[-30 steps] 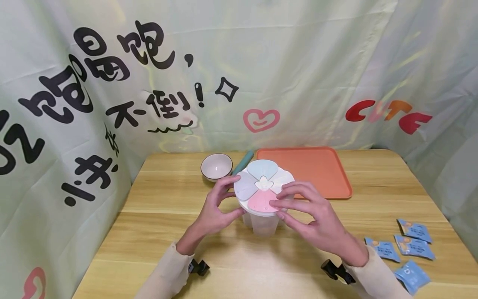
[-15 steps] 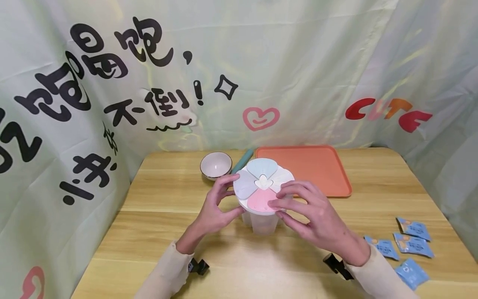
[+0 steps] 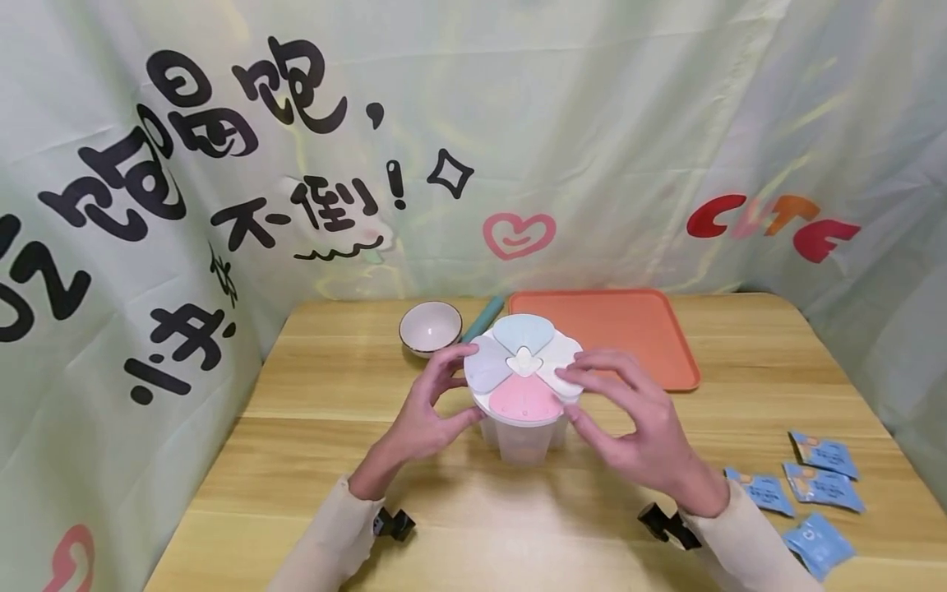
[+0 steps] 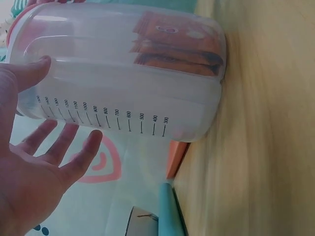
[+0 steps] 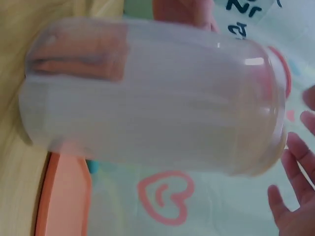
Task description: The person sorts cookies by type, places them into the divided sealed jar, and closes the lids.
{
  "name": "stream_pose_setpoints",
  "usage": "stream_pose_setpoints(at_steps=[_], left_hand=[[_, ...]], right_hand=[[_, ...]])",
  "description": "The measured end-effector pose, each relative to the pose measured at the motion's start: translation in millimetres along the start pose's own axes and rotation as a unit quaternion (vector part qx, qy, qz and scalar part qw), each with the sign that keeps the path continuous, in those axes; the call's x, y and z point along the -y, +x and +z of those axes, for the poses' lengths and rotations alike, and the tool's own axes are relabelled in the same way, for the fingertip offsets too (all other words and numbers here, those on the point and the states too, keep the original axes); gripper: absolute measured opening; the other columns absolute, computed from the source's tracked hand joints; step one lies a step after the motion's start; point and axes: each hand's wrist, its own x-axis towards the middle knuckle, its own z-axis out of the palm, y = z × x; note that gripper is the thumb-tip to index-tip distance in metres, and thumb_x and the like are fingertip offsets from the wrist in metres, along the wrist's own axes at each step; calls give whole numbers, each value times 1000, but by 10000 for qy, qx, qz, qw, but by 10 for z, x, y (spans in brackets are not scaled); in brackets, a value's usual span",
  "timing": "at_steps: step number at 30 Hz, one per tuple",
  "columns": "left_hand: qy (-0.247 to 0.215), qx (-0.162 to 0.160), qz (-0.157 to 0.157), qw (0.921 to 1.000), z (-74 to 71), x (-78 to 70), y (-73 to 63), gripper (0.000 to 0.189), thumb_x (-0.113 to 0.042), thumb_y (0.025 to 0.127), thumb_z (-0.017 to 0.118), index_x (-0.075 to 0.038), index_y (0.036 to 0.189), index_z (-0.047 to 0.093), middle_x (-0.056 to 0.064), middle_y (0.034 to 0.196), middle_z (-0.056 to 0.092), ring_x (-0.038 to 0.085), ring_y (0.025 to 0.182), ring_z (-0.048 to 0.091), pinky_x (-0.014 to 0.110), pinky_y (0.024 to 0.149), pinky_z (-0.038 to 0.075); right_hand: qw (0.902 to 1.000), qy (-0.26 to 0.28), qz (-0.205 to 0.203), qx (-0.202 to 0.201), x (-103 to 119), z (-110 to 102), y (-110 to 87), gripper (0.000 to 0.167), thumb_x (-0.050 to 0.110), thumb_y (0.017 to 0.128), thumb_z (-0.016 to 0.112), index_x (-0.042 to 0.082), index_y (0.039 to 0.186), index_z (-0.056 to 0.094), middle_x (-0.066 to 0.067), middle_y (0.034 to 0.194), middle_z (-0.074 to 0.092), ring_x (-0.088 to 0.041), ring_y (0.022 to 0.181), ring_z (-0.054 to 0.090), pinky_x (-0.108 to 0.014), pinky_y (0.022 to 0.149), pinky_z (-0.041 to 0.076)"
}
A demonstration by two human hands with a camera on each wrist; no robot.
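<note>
A translucent divided storage container (image 3: 524, 444) stands upright on the wooden table under a round lid (image 3: 525, 398) with pink, white, blue and lilac petal flaps. My left hand (image 3: 422, 415) holds it from the left, fingers at the lid edge and thumb on the front wall. Black measuring marks run down its side in the left wrist view, and orange-brown packets (image 4: 179, 42) lie at the bottom of one compartment. At the right, my right hand (image 3: 644, 427) has its fingertips on the white flap and its thumb by the rim, fingers spread.
An orange tray (image 3: 621, 333) lies behind the container. Beside it are a white bowl (image 3: 431, 327) with a dark rim and a teal rod-like thing (image 3: 484, 319), partly hidden. Several blue packets (image 3: 824, 488) lie at the right. A printed curtain (image 3: 607, 148) hangs behind the table.
My right hand has shifted from the pink flap, right and slightly up, to the white flap, uncovering the pink one. The left hand and the container stay in place.
</note>
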Motion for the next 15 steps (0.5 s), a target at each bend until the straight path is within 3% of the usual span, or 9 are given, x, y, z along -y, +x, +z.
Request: stream_pose_setpoints(at_steps=[2, 5, 9, 13, 15], left_hand=[[-7, 31, -44, 10000, -16, -5, 5, 78, 13, 87, 82, -2, 155, 46, 24, 155, 53, 17, 137, 60, 44, 109, 63], [-59, 112, -109, 9999, -41, -20, 14, 77, 12, 88, 82, -3, 156, 48, 23, 157, 53, 18, 140, 57, 43, 112, 61], [-140, 210, -150, 9996, -50, -31, 28, 78, 12, 91, 80, -3, 159, 47, 22, 161, 51, 21, 145, 56, 45, 112, 61], [-158, -2, -194, 9997, -34, -18, 45, 75, 12, 92, 77, -3, 160, 49, 21, 158, 55, 24, 141, 61, 49, 110, 63], [-114, -248, -197, 9994, -21, -2, 48, 69, 13, 92, 76, -3, 156, 54, 21, 151, 60, 22, 134, 65, 52, 107, 64]], right_hand=[[9994, 20, 349, 10, -50, -41, -10, 36, 29, 108, 69, -4, 119, 79, -24, 115, 71, -24, 120, 65, -19, 114, 50], [9958, -3, 895, 216, -99, -99, -49, 24, 14, 104, 70, 1, 123, 78, -22, 124, 71, -21, 125, 64, -17, 114, 48], [9931, -36, 1127, 331, -113, -130, -110, 31, -2, 93, 73, 5, 123, 80, -21, 129, 71, -20, 127, 65, -16, 113, 48], [9950, 13, 965, 265, -88, -141, -126, 21, 12, 101, 74, 4, 119, 80, -20, 122, 70, -21, 121, 63, -16, 109, 49], [9968, -5, 760, 229, -58, -140, -114, 26, 25, 106, 72, 3, 115, 81, -19, 116, 69, -22, 118, 61, -17, 107, 47]])
